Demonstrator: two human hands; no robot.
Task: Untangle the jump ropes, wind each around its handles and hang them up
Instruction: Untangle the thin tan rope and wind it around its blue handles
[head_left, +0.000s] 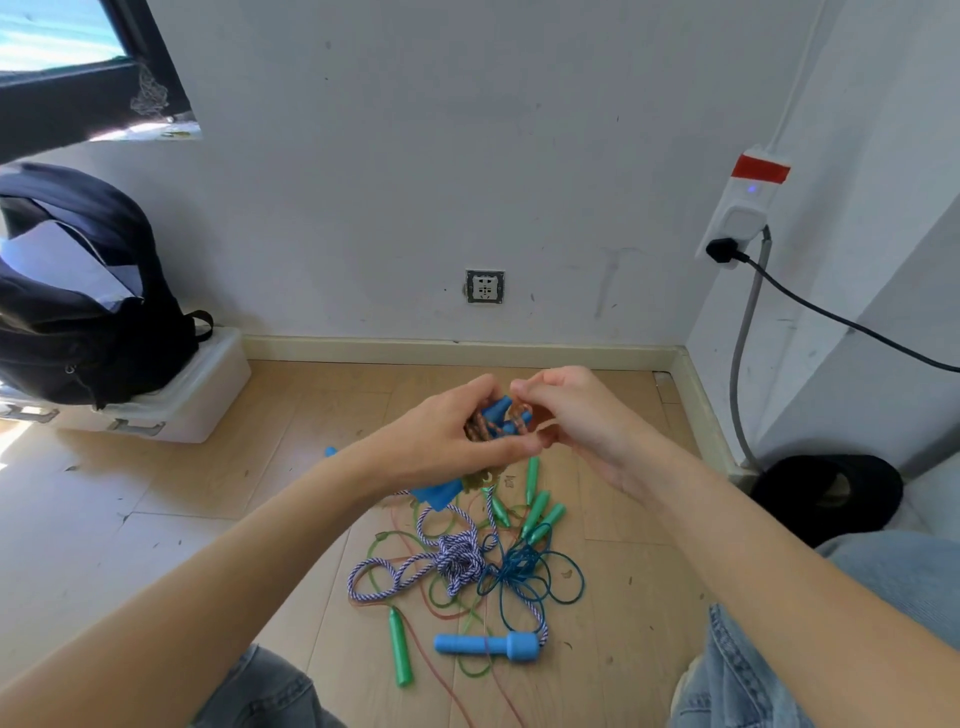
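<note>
My left hand (441, 441) grips a pair of blue handles (498, 415) with an orange braided rope (480, 428) wound around them. My right hand (571, 415) pinches a loop of that orange rope at the top of the bundle. Below on the wooden floor lies a tangle: a purple-and-white braided rope (457, 561), a dark blue cord (524, 571), thin green and red cords, several green handles (540, 512), one green handle (400, 647) apart, and a light blue handle (488, 646). Another blue handle (439, 493) shows under my left wrist.
A black backpack (78, 291) sits on a white box (197, 400) at the left. A wall socket (484, 286) is straight ahead, a power strip (743, 208) with a black cable on the right wall, a dark round object (826, 493) on the floor at right. My knees frame the bottom.
</note>
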